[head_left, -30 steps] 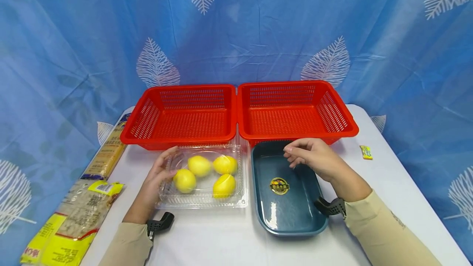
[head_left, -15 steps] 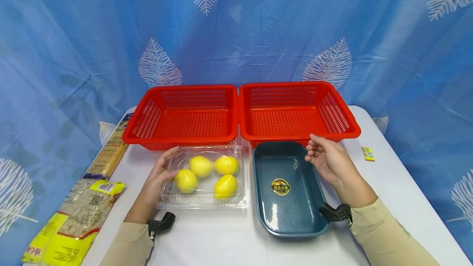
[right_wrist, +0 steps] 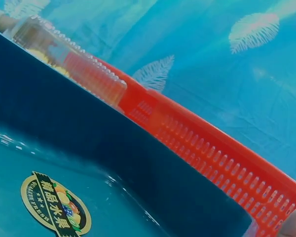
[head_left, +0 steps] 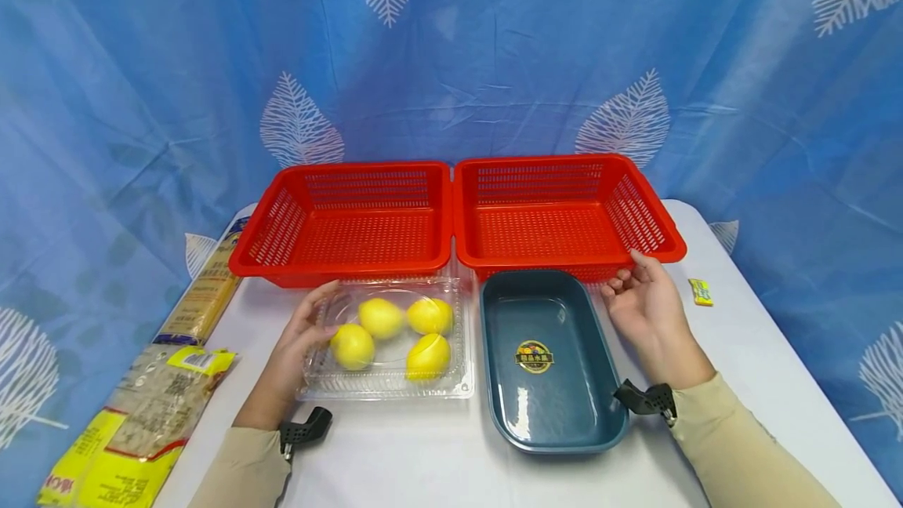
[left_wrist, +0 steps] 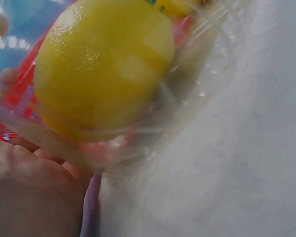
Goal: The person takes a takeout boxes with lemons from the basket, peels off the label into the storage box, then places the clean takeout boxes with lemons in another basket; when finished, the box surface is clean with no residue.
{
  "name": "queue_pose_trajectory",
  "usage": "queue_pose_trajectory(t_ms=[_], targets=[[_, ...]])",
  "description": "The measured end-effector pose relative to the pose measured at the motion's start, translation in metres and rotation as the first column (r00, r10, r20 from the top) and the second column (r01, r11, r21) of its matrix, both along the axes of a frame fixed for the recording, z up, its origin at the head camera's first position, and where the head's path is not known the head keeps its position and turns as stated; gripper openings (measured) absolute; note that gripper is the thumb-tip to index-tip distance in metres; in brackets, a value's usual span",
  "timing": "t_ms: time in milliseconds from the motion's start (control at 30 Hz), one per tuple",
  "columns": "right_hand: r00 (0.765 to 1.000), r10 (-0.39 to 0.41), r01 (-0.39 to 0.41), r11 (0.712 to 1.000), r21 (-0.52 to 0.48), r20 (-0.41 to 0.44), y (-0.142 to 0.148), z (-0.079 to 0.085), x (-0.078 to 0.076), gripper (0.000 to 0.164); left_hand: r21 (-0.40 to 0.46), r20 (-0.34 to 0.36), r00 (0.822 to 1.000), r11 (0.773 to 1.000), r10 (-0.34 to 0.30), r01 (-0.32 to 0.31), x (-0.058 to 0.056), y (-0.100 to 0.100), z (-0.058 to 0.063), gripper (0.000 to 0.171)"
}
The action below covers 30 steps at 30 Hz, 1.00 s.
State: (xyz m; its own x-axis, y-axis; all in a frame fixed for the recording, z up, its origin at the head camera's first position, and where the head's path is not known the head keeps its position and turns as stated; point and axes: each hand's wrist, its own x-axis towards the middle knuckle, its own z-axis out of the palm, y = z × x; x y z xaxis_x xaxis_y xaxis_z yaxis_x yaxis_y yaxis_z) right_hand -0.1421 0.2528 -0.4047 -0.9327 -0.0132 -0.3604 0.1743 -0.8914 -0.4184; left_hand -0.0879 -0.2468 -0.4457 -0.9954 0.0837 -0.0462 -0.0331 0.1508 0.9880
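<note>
Lemon box (head_left: 390,384), gripped by L fingers (head_left: 315,300), sits on white tbl (head_left: 395,453) w/ blue curtain (head_left: 487,53) behind, R fingers (head_left: 619,284) loosely curled.

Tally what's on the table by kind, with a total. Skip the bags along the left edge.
Lemons: 4
Red baskets: 2
Clear box: 1
Blue tray: 1
Small yellow packet: 1
Total: 9
</note>
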Motion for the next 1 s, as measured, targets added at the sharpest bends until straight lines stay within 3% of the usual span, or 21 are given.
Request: queue_pose_trajectory(t_ms=[233, 600, 1000], targets=[[0.999, -0.039, 0.038, 0.999, -0.035, -0.025, 0.002, -0.003, 0.000, 0.024, 0.002, 0.001, 1.000, 1.000, 0.002, -0.002, 0.001, 0.000, 0.002, 0.063], [0.992, -0.113, 0.101, 0.979, -0.177, -0.061, 0.004, -0.010, -0.001, 0.035, -0.002, -0.019, 1.000, 1.000, -0.015, 0.015, 0.002, 0.000, 0.000, 0.062], [0.988, -0.137, 0.125, 0.982, -0.145, -0.075, 0.001, -0.010, 0.000, 0.041, 0.044, 0.037, 0.999, 0.999, -0.029, 0.028, 0.003, 0.002, 0.009, 0.065]])
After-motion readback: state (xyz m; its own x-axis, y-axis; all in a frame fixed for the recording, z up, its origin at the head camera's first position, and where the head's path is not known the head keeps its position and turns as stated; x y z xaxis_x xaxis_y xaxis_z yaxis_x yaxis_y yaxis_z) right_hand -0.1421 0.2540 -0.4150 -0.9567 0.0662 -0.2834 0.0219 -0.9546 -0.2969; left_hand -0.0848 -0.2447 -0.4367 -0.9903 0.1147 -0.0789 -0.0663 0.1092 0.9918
